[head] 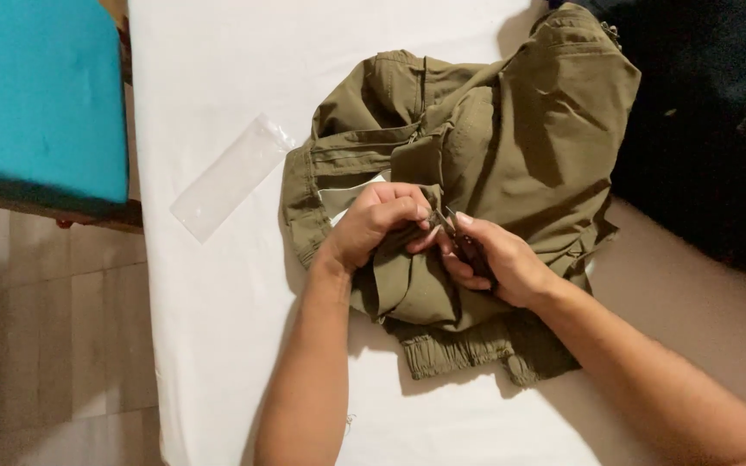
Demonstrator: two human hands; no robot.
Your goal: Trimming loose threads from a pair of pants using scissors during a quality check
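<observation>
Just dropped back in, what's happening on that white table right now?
A person is working on a crumpled olive-green fabric garment lying on the white table. The left hand pinches a fold of the cloth, while the right hand holds a small dark tool, apparently little scissors, at that same spot. A clear flat plastic sleeve lies apart, to the left of the garment.

Clear plastic sleeve (230,176), teal cushion (38,95)

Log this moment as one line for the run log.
left hand: pinching fold of olive-green fabric garment | right hand: holding small dark tool at same fold | garment on white table | clear plastic sleeve beside it
</observation>
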